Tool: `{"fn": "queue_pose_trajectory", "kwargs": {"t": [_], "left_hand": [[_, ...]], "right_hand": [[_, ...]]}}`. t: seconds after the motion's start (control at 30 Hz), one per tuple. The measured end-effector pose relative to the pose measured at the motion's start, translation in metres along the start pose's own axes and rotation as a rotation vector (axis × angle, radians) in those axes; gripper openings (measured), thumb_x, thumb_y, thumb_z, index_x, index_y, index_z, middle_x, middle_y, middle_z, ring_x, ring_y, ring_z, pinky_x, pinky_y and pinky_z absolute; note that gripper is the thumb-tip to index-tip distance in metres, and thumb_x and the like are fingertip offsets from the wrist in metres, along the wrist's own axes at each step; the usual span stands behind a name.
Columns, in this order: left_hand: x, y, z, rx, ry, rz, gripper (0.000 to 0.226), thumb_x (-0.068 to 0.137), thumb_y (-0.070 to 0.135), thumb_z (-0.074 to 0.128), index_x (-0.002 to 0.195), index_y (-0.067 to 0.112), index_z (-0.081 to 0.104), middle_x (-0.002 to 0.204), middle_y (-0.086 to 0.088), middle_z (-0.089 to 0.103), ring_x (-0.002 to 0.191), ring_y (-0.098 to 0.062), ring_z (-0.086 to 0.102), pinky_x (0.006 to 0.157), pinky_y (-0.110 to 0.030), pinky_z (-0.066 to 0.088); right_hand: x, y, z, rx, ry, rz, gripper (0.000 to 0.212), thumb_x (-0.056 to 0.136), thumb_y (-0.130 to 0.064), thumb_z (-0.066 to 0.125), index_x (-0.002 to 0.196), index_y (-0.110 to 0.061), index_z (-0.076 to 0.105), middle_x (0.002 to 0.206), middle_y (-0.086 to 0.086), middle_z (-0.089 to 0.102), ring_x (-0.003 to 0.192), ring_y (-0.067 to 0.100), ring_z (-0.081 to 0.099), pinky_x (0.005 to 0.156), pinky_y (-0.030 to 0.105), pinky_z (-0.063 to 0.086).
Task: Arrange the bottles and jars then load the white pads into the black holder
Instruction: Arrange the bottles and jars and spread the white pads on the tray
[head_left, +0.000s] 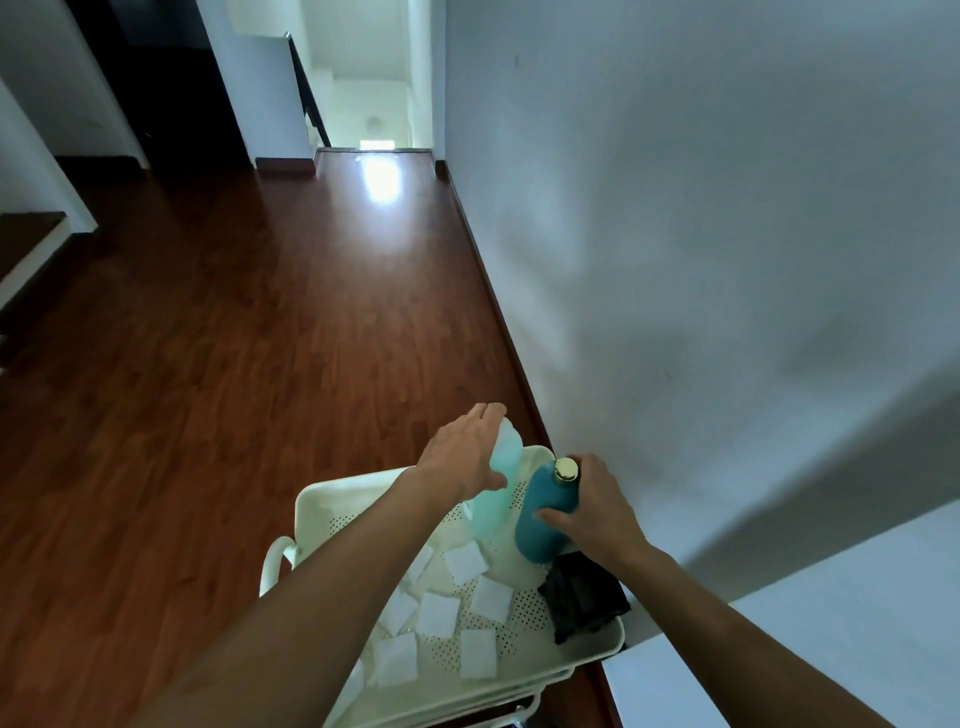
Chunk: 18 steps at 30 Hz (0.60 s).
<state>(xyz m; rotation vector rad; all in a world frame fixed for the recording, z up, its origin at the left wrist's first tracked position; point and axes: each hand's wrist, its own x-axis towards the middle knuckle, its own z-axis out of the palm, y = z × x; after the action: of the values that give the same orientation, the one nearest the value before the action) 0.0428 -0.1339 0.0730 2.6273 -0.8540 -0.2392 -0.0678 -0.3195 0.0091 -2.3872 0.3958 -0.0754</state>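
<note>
Left hand (464, 456): fingers spread over the upper part of a pale aqua translucent bottle (497, 488), thumb on its near side; whether the grip is fully closed cannot be told. The bottle leans over the far right corner of the tray.

Right hand (597, 512): wrapped around the side of a dark teal bottle (545, 517), thumb across its front, fingers behind. This bottle has a gold cap (565, 469) and stands slightly tilted, just right of the aqua bottle, the two nearly touching.

Black holder (582, 597): sits at the right edge of the tray, directly below the right wrist and just nearer than the teal bottle's base.

White pads (439, 616): several square pieces lying loose and flat on the tray floor, below and between the two forearms, well apart from both hands; some partly hidden under the left forearm.

Tray (332, 499): cream-white, perforated floor, raised rim, top level of a cart set against a white wall (727, 260).

Surroundings: dark red-brown wooden floor (234, 338) stretching away to the left.
</note>
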Motion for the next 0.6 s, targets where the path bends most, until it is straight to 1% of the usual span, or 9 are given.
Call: {"fn": "queue_pose_trajectory", "kwargs": {"t": [0.13,0.2,0.3,0.4,0.5,0.6], "left_hand": [[-0.004,0.000,0.001,0.000,0.007,0.011,0.095,0.067,0.040,0.089,0.142,0.023,0.033,0.136,0.003,0.049,0.109,-0.022,0.057,0.088,-0.036,0.052],[-0.006,0.000,0.002,-0.009,0.013,0.016,0.095,0.067,0.041,0.089,0.143,0.024,0.033,0.136,0.002,0.049,0.109,-0.022,0.057,0.088,-0.036,0.051],[-0.008,-0.004,-0.001,-0.007,0.015,0.013,0.095,0.068,0.044,0.087,0.144,0.025,0.032,0.134,0.002,0.051,0.110,-0.022,0.057,0.089,-0.038,0.052],[-0.011,-0.009,-0.003,-0.002,0.037,-0.012,0.095,0.070,0.045,0.086,0.145,0.024,0.031,0.133,0.000,0.052,0.110,-0.023,0.057,0.089,-0.039,0.052],[-0.014,-0.015,-0.005,-0.013,0.051,-0.040,0.097,0.071,0.043,0.086,0.147,0.024,0.030,0.135,-0.001,0.053,0.112,-0.024,0.057,0.090,-0.038,0.051],[-0.014,-0.020,-0.008,0.009,0.015,-0.021,0.098,0.071,0.043,0.086,0.149,0.024,0.029,0.133,-0.001,0.053,0.113,-0.025,0.057,0.090,-0.039,0.051]], "right_hand": [[0.001,0.000,-0.003,-0.017,-0.038,0.003,0.073,0.065,-0.043,0.088,0.118,-0.035,0.038,0.117,-0.011,0.048,0.108,0.014,0.054,0.085,0.035,0.059],[0.001,0.000,-0.005,-0.027,-0.050,0.006,0.072,0.065,-0.043,0.087,0.117,-0.035,0.038,0.116,-0.011,0.047,0.106,0.014,0.055,0.084,0.035,0.060],[0.001,-0.001,-0.009,-0.062,-0.086,0.009,0.073,0.066,-0.041,0.087,0.119,-0.034,0.038,0.118,-0.010,0.048,0.105,0.013,0.056,0.082,0.028,0.058],[0.000,-0.002,-0.013,-0.095,-0.122,0.009,0.072,0.067,-0.038,0.088,0.119,-0.036,0.038,0.118,-0.011,0.048,0.104,0.012,0.055,0.075,0.019,0.054],[0.000,0.000,-0.016,-0.079,-0.161,0.029,0.074,0.065,-0.035,0.088,0.118,-0.038,0.038,0.119,-0.011,0.047,0.102,0.012,0.055,0.072,0.019,0.055],[0.001,0.003,-0.019,-0.076,-0.189,0.043,0.075,0.062,-0.034,0.089,0.118,-0.038,0.039,0.118,-0.010,0.048,0.100,0.011,0.055,0.071,0.020,0.056]]}}
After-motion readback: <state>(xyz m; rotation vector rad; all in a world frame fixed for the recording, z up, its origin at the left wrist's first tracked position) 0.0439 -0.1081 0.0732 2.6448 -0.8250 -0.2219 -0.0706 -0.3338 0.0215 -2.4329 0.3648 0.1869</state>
